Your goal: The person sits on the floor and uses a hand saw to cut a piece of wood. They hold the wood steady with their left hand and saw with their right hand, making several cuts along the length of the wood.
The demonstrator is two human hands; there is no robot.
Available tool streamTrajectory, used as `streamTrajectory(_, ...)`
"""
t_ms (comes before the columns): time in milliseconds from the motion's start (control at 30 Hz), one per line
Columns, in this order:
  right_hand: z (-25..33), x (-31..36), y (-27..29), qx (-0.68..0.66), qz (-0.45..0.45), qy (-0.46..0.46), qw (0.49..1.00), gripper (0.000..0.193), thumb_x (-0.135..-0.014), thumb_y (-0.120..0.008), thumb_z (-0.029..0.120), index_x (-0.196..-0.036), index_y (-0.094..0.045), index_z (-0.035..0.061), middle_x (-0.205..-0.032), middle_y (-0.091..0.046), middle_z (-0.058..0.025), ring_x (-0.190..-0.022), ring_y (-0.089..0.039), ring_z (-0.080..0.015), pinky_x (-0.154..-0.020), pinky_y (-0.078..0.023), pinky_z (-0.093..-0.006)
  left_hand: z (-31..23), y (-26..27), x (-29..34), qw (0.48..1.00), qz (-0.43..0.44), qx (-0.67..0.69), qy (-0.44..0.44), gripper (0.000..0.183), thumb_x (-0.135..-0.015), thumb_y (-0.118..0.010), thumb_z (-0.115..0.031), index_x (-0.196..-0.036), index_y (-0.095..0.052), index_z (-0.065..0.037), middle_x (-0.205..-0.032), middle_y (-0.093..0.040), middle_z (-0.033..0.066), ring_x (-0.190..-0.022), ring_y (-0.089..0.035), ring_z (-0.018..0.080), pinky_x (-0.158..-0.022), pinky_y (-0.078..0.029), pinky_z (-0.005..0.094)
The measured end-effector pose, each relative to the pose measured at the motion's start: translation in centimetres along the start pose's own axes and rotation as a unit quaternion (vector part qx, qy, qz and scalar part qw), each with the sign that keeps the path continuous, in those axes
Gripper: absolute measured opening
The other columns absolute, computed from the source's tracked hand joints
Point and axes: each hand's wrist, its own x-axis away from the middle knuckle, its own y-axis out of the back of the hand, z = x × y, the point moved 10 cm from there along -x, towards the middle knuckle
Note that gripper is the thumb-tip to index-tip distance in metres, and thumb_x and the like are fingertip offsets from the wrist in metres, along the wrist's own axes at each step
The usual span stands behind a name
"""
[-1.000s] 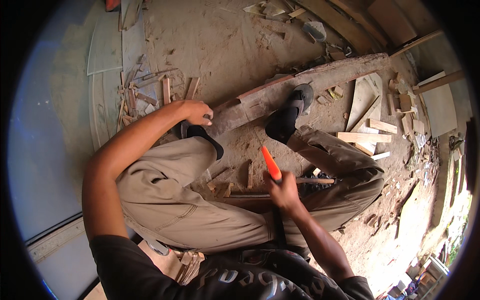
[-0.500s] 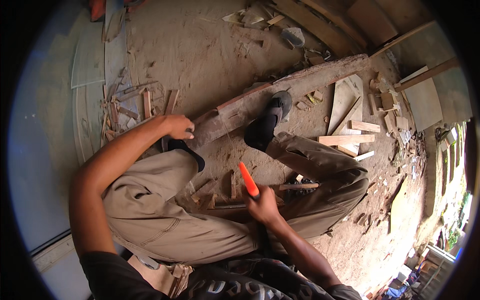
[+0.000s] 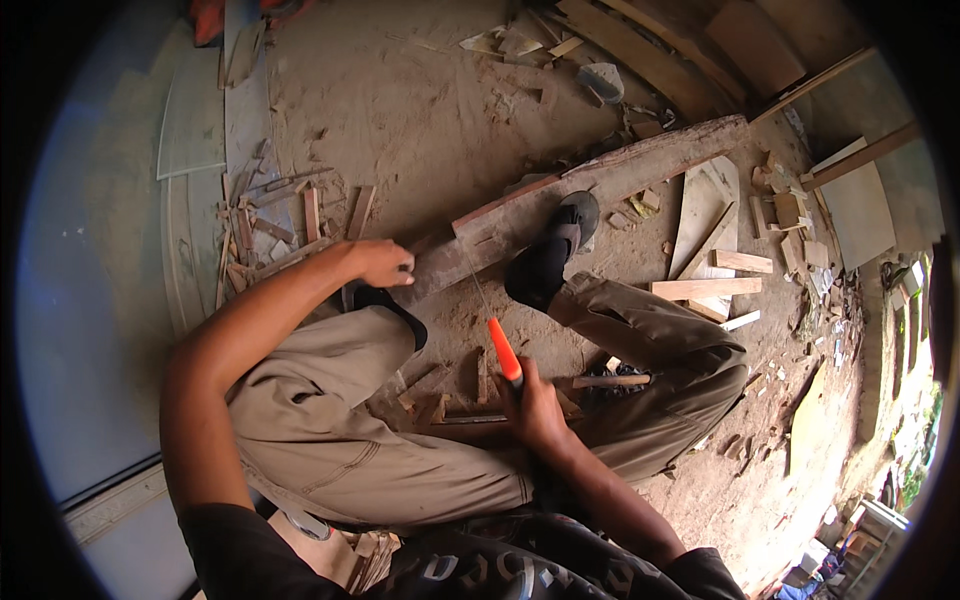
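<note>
A long, rough wooden board (image 3: 660,158) lies slantwise in front of me, with my feet against it. Bent over its left end is my left hand (image 3: 382,263), fingers curled down on the wood. My right hand (image 3: 533,405) is closed around the orange handle of a handsaw (image 3: 503,350), between my knees. The saw's thin blade shows nearly edge-on and runs from the handle up to the board. How deep it sits in the wood I cannot tell.
Wood offcuts (image 3: 707,288) lie right of my foot, with more scraps (image 3: 312,212) at the left. Beside my right leg is a wooden tool handle (image 3: 612,381). Planks (image 3: 640,50) stand at the far right, and a pale panel (image 3: 100,300) rises at the left.
My right hand has pushed the saw a little forward, toward the board. My left hand stays on the board's left end. The whole view has shifted slightly.
</note>
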Motion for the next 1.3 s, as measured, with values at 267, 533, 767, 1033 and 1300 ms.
streamTrajectory(267, -0.2, -10.4, -1.1, 0.053, -0.016, -0.020, 0.998, 0.030, -0.091, -0.059, 0.025, -0.102, -0.046, 0.0006, -0.070, -0.060, -0.0302, -0.073, -0.059, -0.0491, -0.062, -0.046, -0.0545, -1.4, 3.4, -1.2, 0.994, -0.054, -0.092, -0.018, 0.039, -0.085, -0.064, -0.032, -0.109, -0.061, -0.002, -0.098, -0.064, 0.0229, -0.097, -0.060, 0.0400, -0.083, -0.048, 0.0463)
streamTrajectory(533, 0.9, -1.1, 0.6, 0.015, -0.003, -0.091, 0.996, 0.025, -0.087, -0.063, 0.019, -0.102, -0.050, 0.0037, -0.074, -0.061, -0.0298, -0.075, -0.060, -0.0487, -0.060, -0.048, -0.0535, -1.9, 2.0, -1.9, 0.998, -0.041, -0.005, -0.051, 0.035, -0.087, -0.063, -0.031, -0.105, -0.061, -0.001, -0.091, -0.066, 0.0207, -0.091, -0.063, 0.0371, -0.079, -0.049, 0.0442)
streamTrajectory(767, 0.2, -11.5, -1.8, 0.034, -0.025, -0.026, 0.999, 0.031, -0.089, -0.059, 0.023, -0.107, -0.045, 0.0019, -0.074, -0.061, -0.0307, -0.072, -0.059, -0.0496, -0.062, -0.047, -0.0555, -3.3, 5.1, -3.0, 0.991, -0.056, -0.115, -0.045, 0.035, -0.087, -0.062, -0.030, -0.104, -0.061, 0.000, -0.094, -0.066, 0.0204, -0.092, -0.061, 0.0395, -0.080, -0.048, 0.0451)
streamTrajectory(1033, 0.5, 1.2, 0.5, -0.012, 0.012, -0.076, 0.997, 0.026, -0.085, -0.063, 0.015, -0.104, -0.049, 0.0036, -0.077, -0.062, -0.0285, -0.077, -0.061, -0.0483, -0.062, -0.049, -0.0513, -1.7, 2.3, -1.8, 0.998, -0.030, -0.036, -0.037, 0.030, -0.095, -0.050, -0.028, -0.100, -0.062, -0.001, -0.095, -0.064, 0.0225, -0.094, -0.060, 0.0411, -0.079, -0.047, 0.0476)
streamTrajectory(1300, -1.2, -9.3, -2.6, 0.021, -0.016, -0.061, 0.998, 0.023, -0.086, -0.061, 0.012, -0.102, -0.047, 0.0023, -0.071, -0.061, -0.0278, -0.075, -0.060, -0.0489, -0.062, -0.047, -0.0515, -3.7, 6.9, -1.0, 0.987, -0.122, -0.096, -0.048, 0.037, -0.096, -0.046, -0.032, -0.086, -0.058, 0.001, -0.087, -0.062, 0.0225, -0.087, -0.058, 0.0433, -0.076, -0.045, 0.0512)
